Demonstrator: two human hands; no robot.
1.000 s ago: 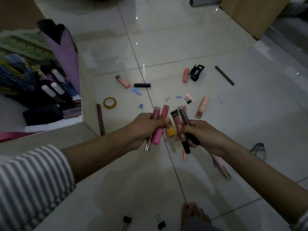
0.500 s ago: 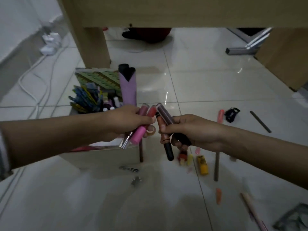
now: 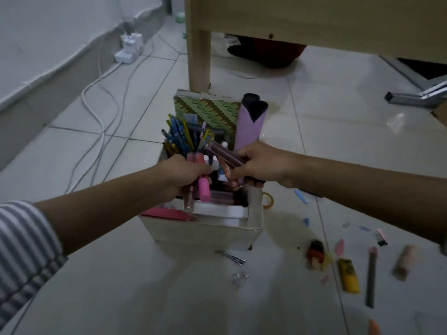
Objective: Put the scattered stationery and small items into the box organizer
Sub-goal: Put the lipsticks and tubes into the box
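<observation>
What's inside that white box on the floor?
Upright pens, a purple roll and a pink strip. The left hand and right hand, holding tubes, cover the middle.

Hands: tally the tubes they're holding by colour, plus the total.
bright pink tube: 1, left hand
rose tube with silver end: 1, left hand
plum tube: 1, right hand
peach-orange tube: 1, right hand, mostly hidden
Total: 4
</observation>
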